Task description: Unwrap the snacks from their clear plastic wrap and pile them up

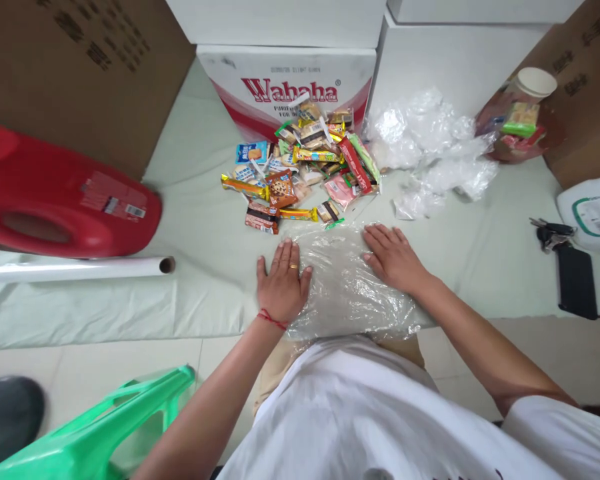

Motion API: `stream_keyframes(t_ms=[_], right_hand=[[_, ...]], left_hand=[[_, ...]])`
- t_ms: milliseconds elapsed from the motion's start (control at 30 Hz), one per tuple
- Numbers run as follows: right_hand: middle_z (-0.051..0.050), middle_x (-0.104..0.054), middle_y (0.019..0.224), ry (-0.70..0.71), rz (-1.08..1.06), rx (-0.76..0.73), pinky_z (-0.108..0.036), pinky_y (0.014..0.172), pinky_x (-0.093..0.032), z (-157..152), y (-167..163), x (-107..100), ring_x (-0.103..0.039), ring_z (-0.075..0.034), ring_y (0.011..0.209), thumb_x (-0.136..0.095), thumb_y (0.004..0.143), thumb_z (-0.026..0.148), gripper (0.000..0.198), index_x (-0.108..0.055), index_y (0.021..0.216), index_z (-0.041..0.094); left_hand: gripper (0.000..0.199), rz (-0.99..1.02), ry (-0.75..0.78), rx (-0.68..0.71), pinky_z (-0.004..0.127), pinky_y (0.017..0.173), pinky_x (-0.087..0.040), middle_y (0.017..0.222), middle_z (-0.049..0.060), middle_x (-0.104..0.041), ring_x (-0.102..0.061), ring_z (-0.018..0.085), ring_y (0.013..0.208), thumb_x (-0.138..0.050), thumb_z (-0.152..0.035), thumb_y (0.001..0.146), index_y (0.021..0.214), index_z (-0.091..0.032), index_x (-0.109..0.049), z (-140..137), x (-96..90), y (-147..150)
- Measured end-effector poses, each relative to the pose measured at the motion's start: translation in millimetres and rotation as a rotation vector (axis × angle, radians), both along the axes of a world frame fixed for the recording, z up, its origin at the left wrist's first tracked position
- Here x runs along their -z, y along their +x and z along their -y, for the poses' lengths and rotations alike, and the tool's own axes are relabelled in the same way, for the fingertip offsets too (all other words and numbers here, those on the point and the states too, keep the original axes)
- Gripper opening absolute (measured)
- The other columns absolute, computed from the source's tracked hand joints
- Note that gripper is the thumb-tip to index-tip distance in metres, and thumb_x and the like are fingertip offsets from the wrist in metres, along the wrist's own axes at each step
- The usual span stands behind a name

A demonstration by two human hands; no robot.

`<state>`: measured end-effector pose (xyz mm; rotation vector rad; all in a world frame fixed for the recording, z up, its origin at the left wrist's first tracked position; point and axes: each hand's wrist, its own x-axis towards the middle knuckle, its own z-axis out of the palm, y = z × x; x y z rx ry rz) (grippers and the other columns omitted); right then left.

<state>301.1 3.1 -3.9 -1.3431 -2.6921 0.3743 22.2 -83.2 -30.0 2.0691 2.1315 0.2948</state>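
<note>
A clear plastic bag lies flat and wrinkled at the table's front edge, its near end hanging slightly over. My left hand rests palm down at the bag's left side, fingers stretched forward. On the bag's right side my right hand also lies flat, fingers spread. Just beyond the bag is a heap of small wrapped snacks, among them yellow sticks, a red packet and a brown cookie pouch. Crumpled clear plastic sits to the right of the heap.
White cartons stand behind the snacks. At left are a red jug and a white roll. To the right sit a tub, keys, a black phone and a white bottle. A green stool stands below.
</note>
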Motion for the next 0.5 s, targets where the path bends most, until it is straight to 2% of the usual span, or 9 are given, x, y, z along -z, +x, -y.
stream_keyframes(t_ms=[67, 133, 267, 400, 500], right_hand=[[-0.013, -0.039, 0.169, 0.033, 0.076, 0.052, -0.064, 0.128, -0.019, -15, 9, 15, -0.031, -0.033, 0.158, -0.034, 0.110, 0.042, 0.058, -0.040, 0.162, 0.018], [-0.013, -0.040, 0.168, 0.073, 0.090, 0.090, -0.063, 0.127, -0.022, -26, 21, 22, -0.034, -0.034, 0.156, -0.033, 0.110, 0.043, 0.058, -0.042, 0.161, 0.018], [-0.018, -0.056, 0.154, 0.125, 0.012, 0.161, -0.056, 0.117, -0.040, -38, 27, 14, -0.049, -0.038, 0.140, -0.041, 0.106, 0.044, 0.054, -0.061, 0.145, 0.013], [-0.017, -0.073, 0.119, 0.156, -0.169, 0.197, -0.046, 0.103, -0.049, -48, -5, -7, -0.062, -0.033, 0.114, -0.041, 0.105, 0.040, 0.043, -0.074, 0.119, 0.015], [-0.012, -0.076, 0.107, 0.074, -0.187, 0.136, -0.038, 0.088, -0.051, -61, -49, -24, -0.067, -0.029, 0.101, -0.041, 0.105, 0.037, 0.039, -0.076, 0.108, 0.019]], left_hand=[[0.063, -0.011, 0.000, 0.001, 0.067, 0.129, -0.014, 0.170, 0.017, -0.033, -0.034, 0.031, 0.158, -0.030, -0.043, 0.108, 0.163, -0.014, -0.035, -1, -0.3, -7], [0.063, -0.022, -0.002, 0.013, 0.065, 0.129, -0.014, 0.170, 0.017, -0.033, -0.034, 0.030, 0.158, -0.031, -0.043, 0.108, 0.164, -0.014, -0.035, -2, -0.7, -12], [0.063, -0.040, -0.001, 0.025, 0.065, 0.129, -0.015, 0.170, 0.017, -0.031, -0.033, 0.030, 0.159, -0.031, -0.043, 0.108, 0.163, -0.012, -0.035, -3, -0.8, -15], [0.064, -0.044, -0.004, 0.034, 0.067, 0.128, -0.017, 0.170, 0.016, -0.031, -0.033, 0.030, 0.159, -0.030, -0.043, 0.108, 0.162, -0.010, -0.036, -2, -0.8, -15], [0.063, -0.034, -0.004, 0.035, 0.068, 0.128, -0.018, 0.170, 0.016, -0.032, -0.034, 0.031, 0.158, -0.031, -0.043, 0.108, 0.162, -0.011, -0.037, -2, -1.5, -15]])
